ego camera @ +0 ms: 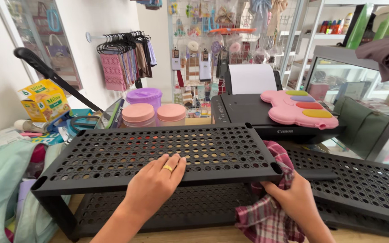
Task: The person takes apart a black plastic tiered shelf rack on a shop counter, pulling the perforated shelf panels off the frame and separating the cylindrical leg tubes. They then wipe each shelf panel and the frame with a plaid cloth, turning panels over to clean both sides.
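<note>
Black perforated shelf rack, two tiers, on wooden tabletop.
Left hand flat on top tier's front edge, fingers spread, grasping nothing. Right hand, grip closed on plaid cloth at right corner. Risk: cloth may snag in perforations; rack may shift under uneven pressure.

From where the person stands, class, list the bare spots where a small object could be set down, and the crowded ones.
Free: the black perforated plastic shelf top beyond the left hand, and the second perforated panel right of the right hand holding the plaid cloth. Crowded: behind the shelf, pink-lidded jars and the black printer carrying a pink toy; bags on the left.
</note>
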